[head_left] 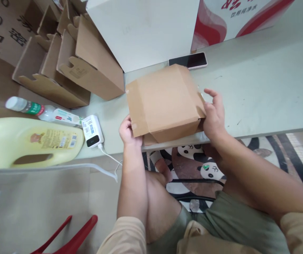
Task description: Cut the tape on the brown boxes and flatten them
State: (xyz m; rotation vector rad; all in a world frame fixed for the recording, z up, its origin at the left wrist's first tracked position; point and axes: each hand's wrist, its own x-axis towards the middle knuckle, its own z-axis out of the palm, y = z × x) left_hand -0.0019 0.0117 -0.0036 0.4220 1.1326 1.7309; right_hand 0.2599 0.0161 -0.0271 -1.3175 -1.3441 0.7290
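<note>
A brown cardboard box (167, 98) lies in front of me on the table, its broad panel facing up and a flap along its left side. My left hand (130, 132) is closed on the front left corner, with some fingers hidden behind the flap. At the right end, my right hand (214, 114) grips the box near its front right corner. One finger of that hand stretches out free, and its other fingertips are partly hidden behind the cardboard. Just behind the box lies a phone (194, 60) with a dark screen.
Several open cardboard boxes (98, 60) stand at the left rear. Nearer are a clear bottle (49, 113), a yellow jug (58, 139) and a white power bank (91, 130) with a cable. A white carton (146, 31) and a red-and-white carton (236, 21) line the back of the pale table (260, 88).
</note>
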